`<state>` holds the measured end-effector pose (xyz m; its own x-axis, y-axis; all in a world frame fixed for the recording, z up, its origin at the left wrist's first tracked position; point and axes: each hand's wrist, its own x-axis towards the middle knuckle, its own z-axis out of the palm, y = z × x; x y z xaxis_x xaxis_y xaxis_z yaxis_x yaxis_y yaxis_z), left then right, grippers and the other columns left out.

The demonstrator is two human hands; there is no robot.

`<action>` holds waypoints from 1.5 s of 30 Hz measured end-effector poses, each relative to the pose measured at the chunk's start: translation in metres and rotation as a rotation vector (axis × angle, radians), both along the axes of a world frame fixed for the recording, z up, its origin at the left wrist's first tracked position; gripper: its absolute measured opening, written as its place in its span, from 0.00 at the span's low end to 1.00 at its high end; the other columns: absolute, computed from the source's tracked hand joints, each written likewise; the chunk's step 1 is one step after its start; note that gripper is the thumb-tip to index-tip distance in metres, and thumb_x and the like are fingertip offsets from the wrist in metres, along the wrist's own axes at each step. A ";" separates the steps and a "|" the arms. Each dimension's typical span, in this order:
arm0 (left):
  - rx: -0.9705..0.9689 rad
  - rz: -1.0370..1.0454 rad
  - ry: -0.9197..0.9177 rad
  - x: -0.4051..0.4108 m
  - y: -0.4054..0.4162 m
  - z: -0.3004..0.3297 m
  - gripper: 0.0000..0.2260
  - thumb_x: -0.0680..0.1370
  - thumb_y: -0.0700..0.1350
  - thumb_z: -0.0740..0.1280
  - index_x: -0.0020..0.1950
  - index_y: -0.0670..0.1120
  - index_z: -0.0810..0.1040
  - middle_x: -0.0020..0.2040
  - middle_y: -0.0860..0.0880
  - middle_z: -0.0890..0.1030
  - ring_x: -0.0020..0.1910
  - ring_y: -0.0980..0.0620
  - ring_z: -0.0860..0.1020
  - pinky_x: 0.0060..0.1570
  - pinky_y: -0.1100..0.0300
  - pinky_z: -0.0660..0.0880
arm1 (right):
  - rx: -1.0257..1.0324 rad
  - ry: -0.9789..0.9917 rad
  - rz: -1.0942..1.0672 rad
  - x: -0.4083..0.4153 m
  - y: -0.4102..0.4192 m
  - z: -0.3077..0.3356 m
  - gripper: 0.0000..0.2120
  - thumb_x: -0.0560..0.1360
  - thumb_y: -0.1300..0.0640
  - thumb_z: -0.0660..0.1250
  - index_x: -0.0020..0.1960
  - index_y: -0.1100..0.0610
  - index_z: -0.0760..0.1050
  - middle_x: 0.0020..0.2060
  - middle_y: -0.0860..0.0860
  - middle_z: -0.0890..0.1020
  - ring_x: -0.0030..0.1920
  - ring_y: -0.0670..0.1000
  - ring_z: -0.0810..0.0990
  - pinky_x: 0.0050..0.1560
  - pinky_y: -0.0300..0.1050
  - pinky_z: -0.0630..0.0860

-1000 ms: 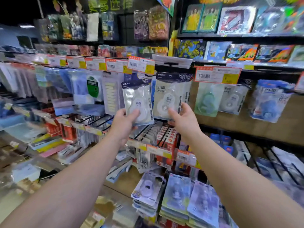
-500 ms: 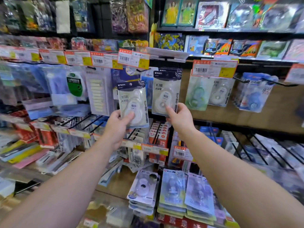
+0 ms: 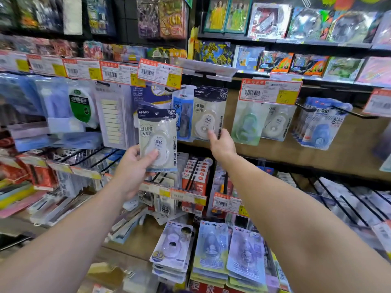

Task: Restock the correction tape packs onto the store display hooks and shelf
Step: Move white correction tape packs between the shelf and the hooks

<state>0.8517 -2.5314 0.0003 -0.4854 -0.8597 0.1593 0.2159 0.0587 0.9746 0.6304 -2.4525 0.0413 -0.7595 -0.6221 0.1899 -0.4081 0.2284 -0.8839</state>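
Head view, stock position, restock partly done.

Item 1: correction tape pack (image 3: 157, 140), white with a dark header, in my left hand (image 3: 132, 170). Thumb pressed on the front blister, fingers curled behind; pack upright, off any hook, in front of the yellow sticky-flag card (image 3: 112, 119).

Item 2: matching hung packs (image 3: 208, 114), several deep on a hook to the right of my pack. My right hand (image 3: 222, 144) reaches their lower edge, fingertips on the bottom right corner; whether it pinches or only steadies them I cannot tell.

Item 3: shelf stacks (image 3: 211, 248), 3 piles of blue and lilac packs lying flat, near and low, below the hooks.

Done, by my reckoning: the hook at right is loaded and the shelf piles are laid. Left: at least 1 pack, the one I hold, wants its header hole fed onto a hook.

Room: tight. Price tags (image 3: 159, 72) overhang the hook tips above; a blue pack (image 3: 183, 115) hangs just beside the hung stack. Black wire dividers (image 3: 88, 159) jut toward me under my left wrist. Clearest approach is straight in from the near side, below the tags.
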 end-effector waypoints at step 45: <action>-0.969 0.204 -1.185 -0.035 0.037 -0.015 0.27 0.81 0.62 0.51 0.75 0.47 0.64 0.73 0.45 0.67 0.74 0.45 0.60 0.75 0.46 0.52 | -0.189 0.066 0.169 0.044 0.052 0.004 0.30 0.73 0.39 0.67 0.71 0.50 0.68 0.62 0.46 0.79 0.61 0.50 0.79 0.58 0.57 0.79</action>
<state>0.8170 -2.4948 -0.0143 -0.6231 -0.7232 0.2979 -0.7180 0.6799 0.1486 0.6744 -2.4005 0.0453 -0.6297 -0.6880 0.3607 -0.4851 -0.0145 -0.8744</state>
